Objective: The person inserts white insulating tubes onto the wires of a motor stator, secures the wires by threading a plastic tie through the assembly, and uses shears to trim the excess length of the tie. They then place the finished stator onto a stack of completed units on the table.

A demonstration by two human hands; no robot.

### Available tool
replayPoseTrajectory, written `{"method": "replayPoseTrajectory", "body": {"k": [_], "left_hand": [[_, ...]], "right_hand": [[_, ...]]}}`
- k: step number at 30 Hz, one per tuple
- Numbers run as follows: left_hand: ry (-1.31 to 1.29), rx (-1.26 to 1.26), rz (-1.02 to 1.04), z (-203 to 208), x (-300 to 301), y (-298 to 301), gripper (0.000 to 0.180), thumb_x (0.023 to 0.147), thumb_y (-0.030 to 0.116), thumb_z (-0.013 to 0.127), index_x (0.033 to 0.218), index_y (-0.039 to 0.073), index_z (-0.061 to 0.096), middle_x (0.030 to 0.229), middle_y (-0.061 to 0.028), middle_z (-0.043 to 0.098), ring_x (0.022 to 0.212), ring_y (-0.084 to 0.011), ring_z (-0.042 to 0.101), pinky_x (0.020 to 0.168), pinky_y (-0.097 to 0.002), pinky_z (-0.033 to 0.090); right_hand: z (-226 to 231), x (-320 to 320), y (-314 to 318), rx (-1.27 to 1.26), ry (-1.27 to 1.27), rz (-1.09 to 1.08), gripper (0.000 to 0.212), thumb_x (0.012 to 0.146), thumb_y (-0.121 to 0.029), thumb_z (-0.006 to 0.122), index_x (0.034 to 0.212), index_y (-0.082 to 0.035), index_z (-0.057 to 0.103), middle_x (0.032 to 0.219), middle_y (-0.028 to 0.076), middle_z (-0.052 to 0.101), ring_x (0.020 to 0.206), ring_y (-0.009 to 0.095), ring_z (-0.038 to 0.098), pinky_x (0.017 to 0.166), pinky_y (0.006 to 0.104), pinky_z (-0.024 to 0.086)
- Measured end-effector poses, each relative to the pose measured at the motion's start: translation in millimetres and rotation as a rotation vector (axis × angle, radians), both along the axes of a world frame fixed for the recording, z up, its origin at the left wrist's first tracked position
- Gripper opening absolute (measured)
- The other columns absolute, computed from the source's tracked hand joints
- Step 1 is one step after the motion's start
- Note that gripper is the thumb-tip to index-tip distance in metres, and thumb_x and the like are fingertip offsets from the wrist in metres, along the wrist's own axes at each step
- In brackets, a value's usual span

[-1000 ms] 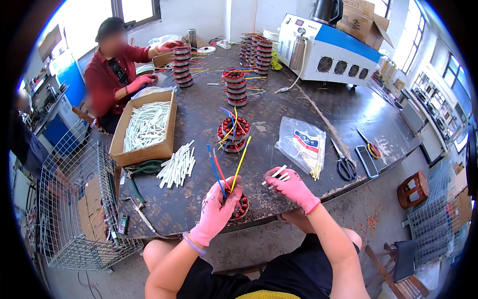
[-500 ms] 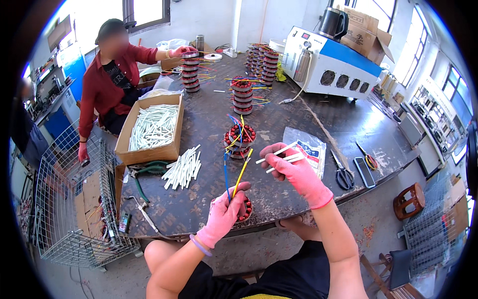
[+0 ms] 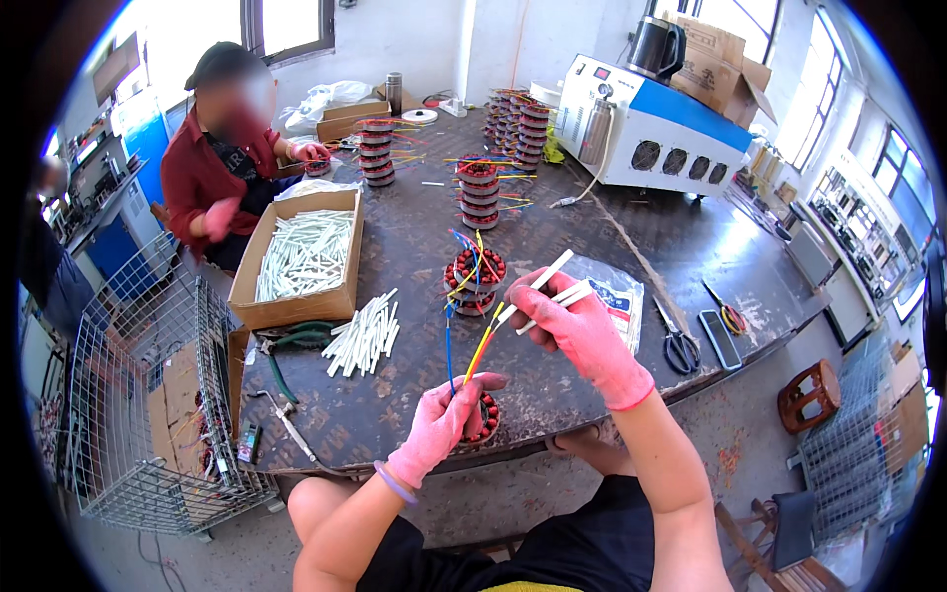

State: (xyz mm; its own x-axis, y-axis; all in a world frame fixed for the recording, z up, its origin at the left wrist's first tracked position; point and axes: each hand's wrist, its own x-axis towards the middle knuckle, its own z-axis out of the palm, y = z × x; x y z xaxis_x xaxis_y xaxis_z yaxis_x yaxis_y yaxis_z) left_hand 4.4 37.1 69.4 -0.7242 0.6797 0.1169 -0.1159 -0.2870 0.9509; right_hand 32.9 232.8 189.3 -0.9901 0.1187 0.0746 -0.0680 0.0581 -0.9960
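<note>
My left hand [image 3: 444, 422], in a pink glove, pinches coloured wires [image 3: 479, 357], yellow and red ones upright and a blue one beside them. Below it is a motor stator [image 3: 489, 418] with red windings, partly hidden by the hand. In my right hand [image 3: 584, 340], also gloved in pink, are several white sleeve tubes [image 3: 554, 268] between thumb and fingers. The lower end of one tube meets the wire tips; whether a wire is inside it I cannot tell. Just beyond stands a short stack of stators [image 3: 473, 271] with loose wires.
Loose white tubes [image 3: 363, 335] lie left, beside a full cardboard box [image 3: 296, 314] and green-handled pliers [image 3: 281, 370]. Scissors [image 3: 681, 350], a phone [image 3: 720, 338] and a plastic bag [image 3: 631, 306] lie right. Taller stator stacks [image 3: 479, 197] stand behind. A co-worker [image 3: 222, 158] sits far left.
My right hand has moved slightly left, bringing a tube to the wire tips. The co-worker's hand has drawn back from a stator stack and is now at a separate stator.
</note>
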Motion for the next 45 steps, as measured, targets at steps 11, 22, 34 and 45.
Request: {"method": "replayPoseTrajectory", "body": {"k": [11,22,34,45], "left_hand": [[0.004,-0.014,-0.013,0.4,-1.1,-0.5,0.048,0.106,0.037,0.045,0.123,-0.004,0.062,0.061,0.0047,0.049,0.057,-0.004,0.045,0.059,-0.0219,0.04],[-0.023,0.01,-0.023,-2.5,-1.1,-0.1,0.043,0.107,0.034,0.047,0.124,-0.002,0.062,0.062,0.0077,0.05,0.056,0.0001,0.041,0.055,-0.0185,0.033],[-0.047,0.026,-0.013,-13.7,-4.7,3.7,0.033,0.105,0.03,0.052,0.118,0.002,0.062,0.066,0.006,0.053,0.058,-0.0014,0.047,0.056,-0.0191,0.037],[-0.092,0.124,0.086,-3.4,-15.0,-2.8,0.035,0.101,0.025,0.06,0.127,0.001,0.058,0.101,0.0014,0.064,0.075,-0.0021,0.053,0.065,-0.0199,0.045]], "right_hand": [[2.4,-1.0,0.0,0.044,-0.031,-0.016,0.024,0.096,-0.03,0.064,0.106,-0.009,0.063,0.081,0.001,0.065,0.059,0.002,0.047,0.051,0.0175,0.032],[6.6,1.1,-1.8,0.084,-0.034,-0.018,0.025,0.096,-0.03,0.065,0.105,-0.007,0.063,0.081,0.002,0.066,0.059,0.003,0.049,0.051,0.0181,0.033],[-21.4,5.1,-22.6,0.332,-0.022,0.12,0.022,0.092,-0.021,0.069,0.097,0.0,0.068,0.078,0.006,0.07,0.075,0.011,0.067,0.064,0.0282,0.051],[-38.5,23.5,-29.4,0.814,0.037,0.186,0.027,0.088,-0.029,0.067,0.102,-0.006,0.064,0.086,0.017,0.068,0.085,0.037,0.066,0.072,0.044,0.052]]}}
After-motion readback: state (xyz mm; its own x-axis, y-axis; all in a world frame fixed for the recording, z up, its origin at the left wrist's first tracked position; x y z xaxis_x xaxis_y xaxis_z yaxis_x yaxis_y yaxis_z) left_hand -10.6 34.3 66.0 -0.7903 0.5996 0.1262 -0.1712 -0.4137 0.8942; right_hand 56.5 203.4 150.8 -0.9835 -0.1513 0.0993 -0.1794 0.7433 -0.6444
